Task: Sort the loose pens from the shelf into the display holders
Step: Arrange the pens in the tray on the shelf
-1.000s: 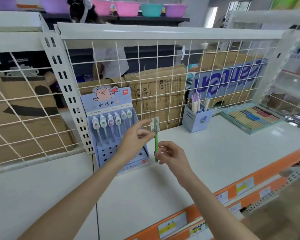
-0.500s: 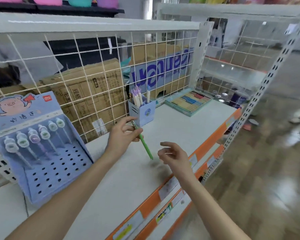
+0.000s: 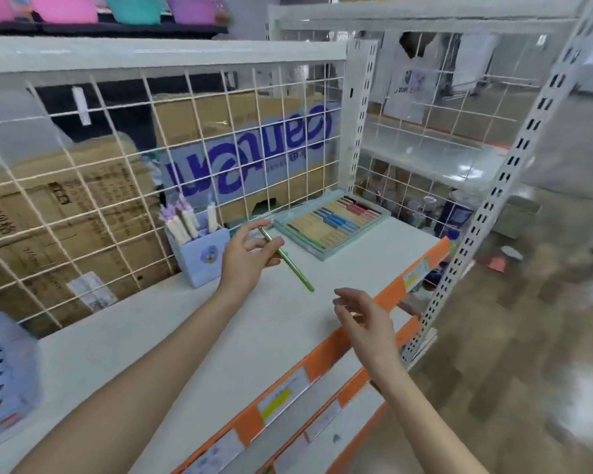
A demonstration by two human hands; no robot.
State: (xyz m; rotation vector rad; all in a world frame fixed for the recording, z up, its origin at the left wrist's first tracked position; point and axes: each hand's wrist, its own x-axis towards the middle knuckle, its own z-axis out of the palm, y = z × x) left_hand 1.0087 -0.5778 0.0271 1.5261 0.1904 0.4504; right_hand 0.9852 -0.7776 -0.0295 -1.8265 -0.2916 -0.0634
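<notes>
While the left hand [image 3: 243,258] holds a slim green pen [image 3: 286,260] above the white shelf [image 3: 192,336], its grip is a loose pinch — thumb and fingers curled round the upper part of the barrel, the index finger stretched out ahead. The pen slants down to the right, its lower tip hanging free over the shelf surface. Just left of that hand stands a small light-blue box-shaped pen holder [image 3: 201,258], set against the white wire grid panel [image 3: 124,159] and holding a few pale pens with purple caps [image 3: 182,218]. Beyond the pen, near the shelf's far corner, lies a flat teal tray of coloured pens in rows [image 3: 329,224] — beige, blue and red. The right hand [image 3: 365,318] hovers lower and to the right, over the shelf's orange front edge strip [image 3: 387,292], its fingers relaxed and spread, with nothing in its grip. At the far left edge a blue perforated display stand [image 3: 0,367] shows blurred. Brown cardboard boxes [image 3: 65,213] sit behind the grid.
</notes>
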